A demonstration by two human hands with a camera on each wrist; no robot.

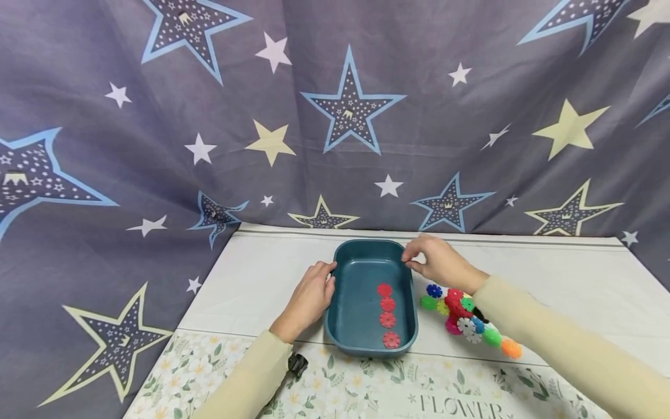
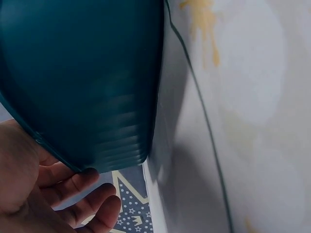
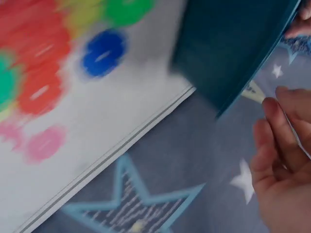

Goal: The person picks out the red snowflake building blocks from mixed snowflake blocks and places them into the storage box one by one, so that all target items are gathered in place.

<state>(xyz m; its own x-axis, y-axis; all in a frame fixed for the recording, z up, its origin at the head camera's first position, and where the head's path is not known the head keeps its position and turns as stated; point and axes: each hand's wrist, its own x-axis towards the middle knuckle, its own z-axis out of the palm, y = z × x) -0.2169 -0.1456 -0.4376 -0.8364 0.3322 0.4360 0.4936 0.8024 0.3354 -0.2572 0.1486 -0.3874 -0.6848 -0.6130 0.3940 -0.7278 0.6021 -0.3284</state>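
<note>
My left hand (image 2: pixel 43 194) under rim of dark teal plastic tray (image 2: pixel 82 73), fingers (image 2: pixel 92 206) loosely curled; tray sits on white tablecloth (image 2: pixel 252 121).

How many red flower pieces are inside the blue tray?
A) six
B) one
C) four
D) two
C: the head view shows four red pieces lying in a row along the right side of the tray, while the mixed-colour pile sits outside it on the table.
</note>
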